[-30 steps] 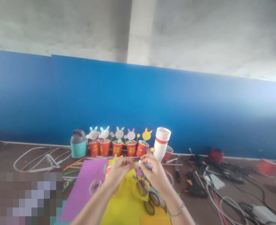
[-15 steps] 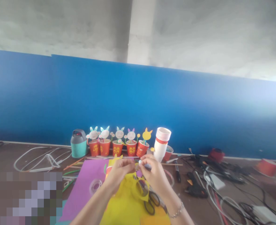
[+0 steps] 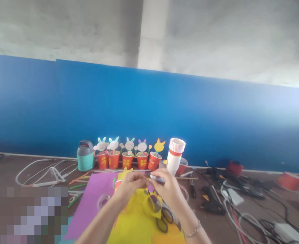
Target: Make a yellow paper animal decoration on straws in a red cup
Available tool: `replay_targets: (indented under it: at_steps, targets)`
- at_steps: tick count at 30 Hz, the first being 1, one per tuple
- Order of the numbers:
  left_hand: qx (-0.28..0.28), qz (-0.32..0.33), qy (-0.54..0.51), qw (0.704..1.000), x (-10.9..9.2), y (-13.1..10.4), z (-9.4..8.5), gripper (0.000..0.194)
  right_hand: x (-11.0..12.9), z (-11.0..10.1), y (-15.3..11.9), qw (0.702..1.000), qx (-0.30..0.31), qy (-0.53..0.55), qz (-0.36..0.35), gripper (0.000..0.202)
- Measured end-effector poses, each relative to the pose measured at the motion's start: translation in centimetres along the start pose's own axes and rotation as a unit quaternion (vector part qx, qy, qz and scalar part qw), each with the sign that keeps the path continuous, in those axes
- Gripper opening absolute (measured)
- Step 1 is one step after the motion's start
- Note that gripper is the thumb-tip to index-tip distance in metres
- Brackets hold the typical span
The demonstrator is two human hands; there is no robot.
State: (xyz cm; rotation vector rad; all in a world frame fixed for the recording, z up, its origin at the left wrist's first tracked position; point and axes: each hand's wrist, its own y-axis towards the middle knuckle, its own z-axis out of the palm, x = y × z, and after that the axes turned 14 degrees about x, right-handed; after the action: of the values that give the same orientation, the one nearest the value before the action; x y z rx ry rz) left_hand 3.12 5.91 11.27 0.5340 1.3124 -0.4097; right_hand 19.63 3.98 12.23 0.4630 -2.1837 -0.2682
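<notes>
My left hand (image 3: 131, 184) is closed in a pinch above the yellow paper (image 3: 131, 217); what lies between its fingertips is too small to make out. Facing it, my right hand (image 3: 166, 184) has its fingers wrapped round a white pen-like object (image 3: 157, 178), with the fingertips of both hands close together. Beneath my hands are black-handled scissors (image 3: 162, 223) and a cut yellow sheet with a round hole. A purple sheet (image 3: 85, 203) carries a clear tape roll (image 3: 103, 202). Just beyond my left hand, a red cup with yellow paper ears is partly hidden.
Several red cups (image 3: 127, 160) with paper animal faces line the back. Beside them are a teal container (image 3: 85, 159) and a white cup stack (image 3: 174, 156). A black marker (image 3: 192, 188), a black glue gun (image 3: 212, 201) and tangled cables lie to the right.
My right fingers have shifted slightly, and the white object now lies flatter and shows more of its length. My left hand is almost unmoved.
</notes>
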Motion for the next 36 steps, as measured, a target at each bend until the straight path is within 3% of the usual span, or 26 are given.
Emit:
replay_targets:
  at_steps: [3, 7, 12, 18, 24, 32, 36]
  targets:
    - [0.005, -0.006, 0.007, 1.000, 0.2, 0.0, 0.1, 0.020, -0.2, 0.1, 0.2, 0.998, 0.027, 0.053, 0.007, 0.013]
    - [-0.018, -0.027, -0.010, 0.999, 0.8, 0.2, 0.1, 0.028, -0.4, 0.3, 0.3, 0.996, 0.018, 0.079, 0.023, 0.021]
    - [0.012, -0.013, 0.065, 0.998, 0.6, 0.2, 0.0, 0.037, -0.3, 0.4, 0.3, 0.996, 0.023, 0.090, 0.013, 0.021]
    - [-0.017, 0.029, 0.107, 0.994, -0.4, -0.2, 0.1, 0.034, 0.1, 0.2, 0.1, 0.993, 0.049, 0.105, 0.028, 0.021]
    - [0.009, -0.018, 0.088, 0.996, -0.3, -0.2, 0.3, 0.035, 0.3, 0.1, 0.2, 0.994, 0.025, 0.102, 0.008, 0.025]
    - [-0.006, 0.038, 0.163, 0.986, -0.5, -0.2, 0.1, 0.032, 0.3, 0.4, 0.1, 0.991, 0.054, 0.117, 0.027, 0.025]
    - [0.001, 0.026, 0.169, 0.985, -0.5, -0.2, 0.2, 0.030, 0.3, 0.5, 0.2, 0.991, 0.021, 0.133, 0.015, 0.029]
